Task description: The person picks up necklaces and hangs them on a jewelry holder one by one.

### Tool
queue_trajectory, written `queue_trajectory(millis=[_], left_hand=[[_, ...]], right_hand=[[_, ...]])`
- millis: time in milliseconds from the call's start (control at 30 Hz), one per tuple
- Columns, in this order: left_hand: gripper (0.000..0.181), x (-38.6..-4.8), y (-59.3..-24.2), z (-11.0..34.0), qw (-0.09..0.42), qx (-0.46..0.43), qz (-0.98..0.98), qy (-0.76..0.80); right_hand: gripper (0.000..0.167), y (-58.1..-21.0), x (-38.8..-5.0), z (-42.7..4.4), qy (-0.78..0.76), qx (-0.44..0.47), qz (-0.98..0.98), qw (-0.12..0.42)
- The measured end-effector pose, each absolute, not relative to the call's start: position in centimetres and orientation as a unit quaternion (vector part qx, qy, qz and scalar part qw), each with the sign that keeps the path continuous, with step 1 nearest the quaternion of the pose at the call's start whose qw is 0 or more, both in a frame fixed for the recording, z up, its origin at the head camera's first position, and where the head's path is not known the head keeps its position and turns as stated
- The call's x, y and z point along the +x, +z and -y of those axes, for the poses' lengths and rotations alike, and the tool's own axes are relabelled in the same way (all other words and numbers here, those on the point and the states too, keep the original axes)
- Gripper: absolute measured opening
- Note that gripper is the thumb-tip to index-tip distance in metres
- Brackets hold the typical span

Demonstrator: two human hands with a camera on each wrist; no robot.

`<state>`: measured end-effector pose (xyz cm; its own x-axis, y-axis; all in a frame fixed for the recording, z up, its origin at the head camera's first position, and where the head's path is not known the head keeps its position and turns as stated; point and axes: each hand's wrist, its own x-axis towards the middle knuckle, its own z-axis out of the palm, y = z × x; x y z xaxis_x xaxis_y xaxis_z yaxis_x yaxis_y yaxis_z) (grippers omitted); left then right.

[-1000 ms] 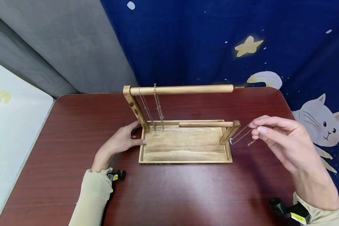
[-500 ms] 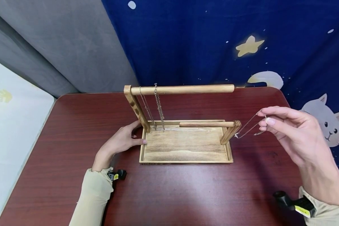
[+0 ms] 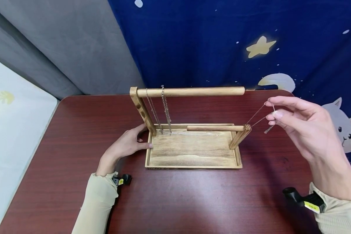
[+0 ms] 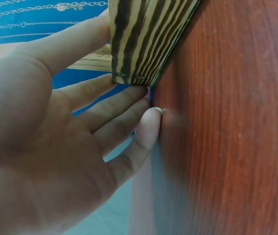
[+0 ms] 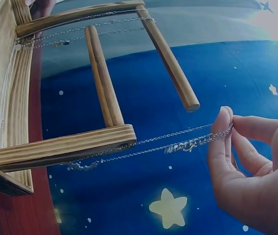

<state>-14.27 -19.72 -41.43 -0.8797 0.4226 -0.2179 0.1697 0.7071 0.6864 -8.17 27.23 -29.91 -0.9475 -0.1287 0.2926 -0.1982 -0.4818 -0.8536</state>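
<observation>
A wooden stand [image 3: 190,92] has a tall upper bar and a shorter lower bar [image 3: 213,128] above a shallow tray [image 3: 193,167]. Fine chains [image 3: 166,109] hang from the upper bar near its left post. The left hand [image 3: 125,144] holds the tray's left end, thumb on the rim; the left wrist view shows its fingers against the striped wooden end. Beyond the short post at the right, the right hand [image 3: 307,130] pinches a thin chain [image 5: 178,134] between thumb and fingertips. That chain runs down toward the post's top, its lower part beside the post in the right wrist view.
The stand is on a dark red table [image 3: 181,201]. Behind it hang a grey curtain [image 3: 70,42] and a blue curtain [image 3: 181,42] with stars and a cat; a white surface [image 3: 11,107] lies at the left. A thin pale strand [image 3: 196,133] lies in the tray.
The right hand has risen and shifted a little right, then up again, with the chain; the chain's lower end has moved from below beside the post up toward its top. The left hand stays put.
</observation>
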Motion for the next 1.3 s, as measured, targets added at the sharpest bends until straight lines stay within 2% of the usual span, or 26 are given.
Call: queue_trajectory(millis=[533, 767, 1300], left_hand=[[0.08, -14.4, -41.3, 19.6, 0.174, 0.164, -0.909, 0.342], [0.08, -14.3, -41.4, 19.7, 0.174, 0.165, -0.909, 0.341], [0.082, -14.3, -41.4, 19.7, 0.179, 0.167, -0.904, 0.351]], right_hand=[[0.04, -28.5, -9.9, -25.9, 0.83, 0.153, 0.536, 0.009], [0.038, -27.7, -10.3, -25.0, 0.8, 0.16, 0.578, 0.025], [0.042, -26.5, -10.9, -23.7, 0.805, 0.181, 0.565, -0.002]])
